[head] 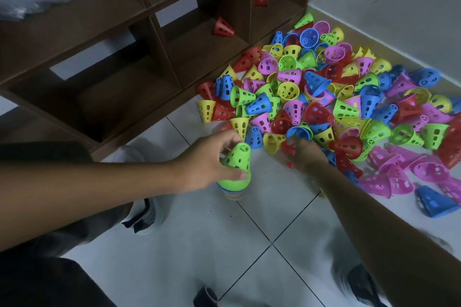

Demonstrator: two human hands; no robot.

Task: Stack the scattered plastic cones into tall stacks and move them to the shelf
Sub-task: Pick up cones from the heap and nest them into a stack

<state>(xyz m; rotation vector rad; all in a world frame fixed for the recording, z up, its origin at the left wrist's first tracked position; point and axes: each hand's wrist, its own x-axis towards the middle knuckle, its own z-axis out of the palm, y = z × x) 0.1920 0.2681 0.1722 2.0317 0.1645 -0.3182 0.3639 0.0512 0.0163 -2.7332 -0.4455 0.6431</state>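
Left hand (212, 157) gripping green cone (237, 157) atop a stack (233, 188) on tiled floor (224, 244), right hand (303, 153) curled round red cone (288, 149) at pile (336, 97), brown shelf (149, 40) holding two red cones.

cones (331, 97): perforated, multicoloured, heaped on floor beside shelf (159, 40) | stack (234, 182): upright, green cone (237, 157) tilted on top | two red cones (223, 27) in shelf compartments

You've got a white tiled floor (194, 244) carrying a big heap of coloured cones (336, 97) beside the brown shelf (139, 40), whose compartments hold 2 red cones (223, 27), 1 apiece.
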